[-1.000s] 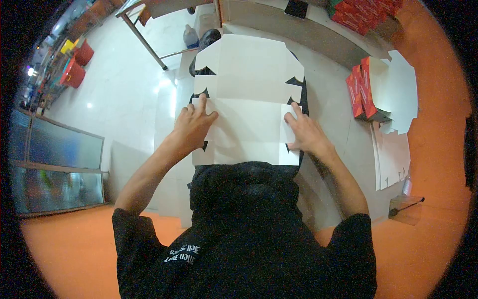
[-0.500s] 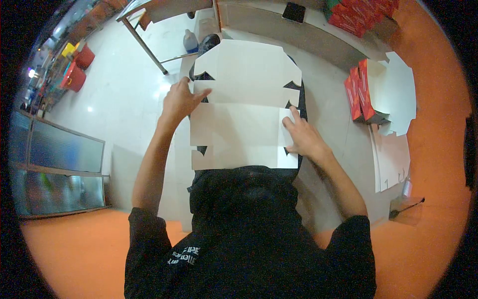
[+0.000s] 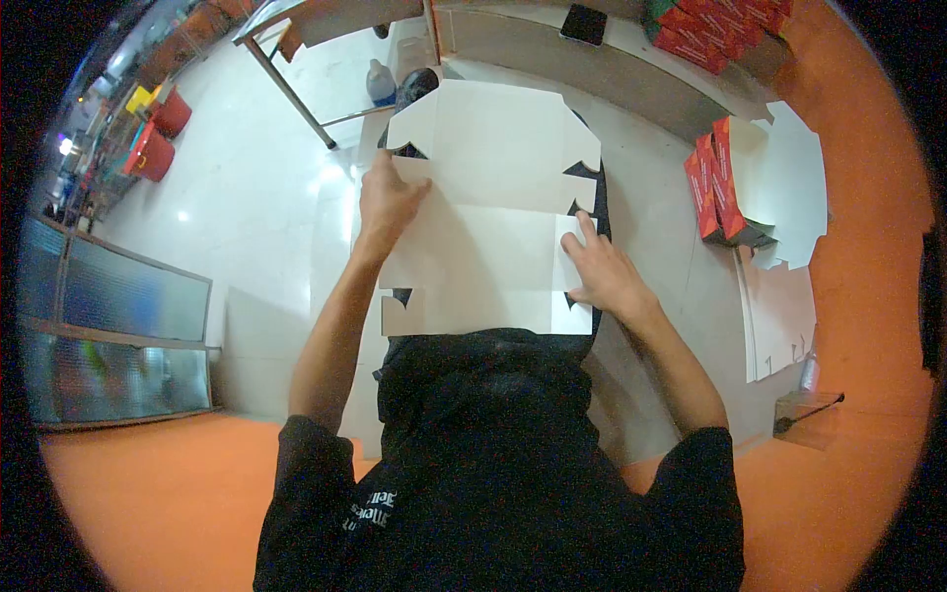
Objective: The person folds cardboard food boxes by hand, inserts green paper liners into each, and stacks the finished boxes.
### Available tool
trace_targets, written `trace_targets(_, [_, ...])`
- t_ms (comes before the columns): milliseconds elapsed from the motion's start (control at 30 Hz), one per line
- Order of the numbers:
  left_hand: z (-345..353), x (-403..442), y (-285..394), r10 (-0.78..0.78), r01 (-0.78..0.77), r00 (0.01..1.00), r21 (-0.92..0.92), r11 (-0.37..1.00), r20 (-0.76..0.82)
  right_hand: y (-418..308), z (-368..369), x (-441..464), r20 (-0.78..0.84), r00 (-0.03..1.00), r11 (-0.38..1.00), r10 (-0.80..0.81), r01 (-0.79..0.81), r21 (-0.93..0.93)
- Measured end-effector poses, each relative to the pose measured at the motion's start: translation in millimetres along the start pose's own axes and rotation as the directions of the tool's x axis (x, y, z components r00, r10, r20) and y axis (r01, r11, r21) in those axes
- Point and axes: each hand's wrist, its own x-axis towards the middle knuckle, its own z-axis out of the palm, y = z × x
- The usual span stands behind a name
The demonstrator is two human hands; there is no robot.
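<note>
A flat white cardboard box blank [image 3: 493,247] lies inner side up across my lap, with notched corners and crease lines. My left hand [image 3: 392,205] rests on its left edge, thumb stretched out over the card and fingers pointing up beside the upper left notch. On the opposite edge, my right hand [image 3: 607,271] touches the narrow right side flap, fingers and thumb spread apart. That flap looks brighter than the main panel. Part of the left side flap is hidden under my left hand and forearm.
To the right stand red printed cartons [image 3: 725,183] with an open white lid, above stacked white blanks [image 3: 774,316]. More red cartons [image 3: 715,30] sit at the top right. A metal-legged table [image 3: 296,94], a plastic jug [image 3: 379,84] and red buckets [image 3: 150,153] are farther left.
My left hand has moved right, inward over the blank's left edge, and now covers more of the left flap. My right hand stays in nearly the same place.
</note>
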Motion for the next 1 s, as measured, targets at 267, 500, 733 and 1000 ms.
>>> trace_targets(267, [12.0, -16.6, 43.3, 0.154, -0.105, 0.98, 0.326, 0.939, -0.128, -3.5, 1.0, -4.0, -0.016, 1.0, 1.0, 0.009, -0.01, -0.01])
trace_targets(500, [47.2, -19.9, 80.9, 0.284, -0.128, 0.958, 0.849, 0.513, -0.027, -2.4, 8.9, -6.1, -0.044, 0.999, 0.999, 0.032, -0.031, 0.009])
trace_targets(733, [14.6, -3.1, 56.2, 0.305, -0.296, 0.95, 0.495, 0.817, 0.065, 1.2, 11.3, -11.1, -0.123, 0.992, 0.999, -0.026, 0.029, 0.018])
trace_targets(1000, [-15.0, 41.3, 31.3, 0.129, -0.284, 0.884, 0.299, 0.911, 0.449, 2.6, 20.5, -4.4, -0.148, 0.989, 1.0, -0.023, 0.021, -0.012])
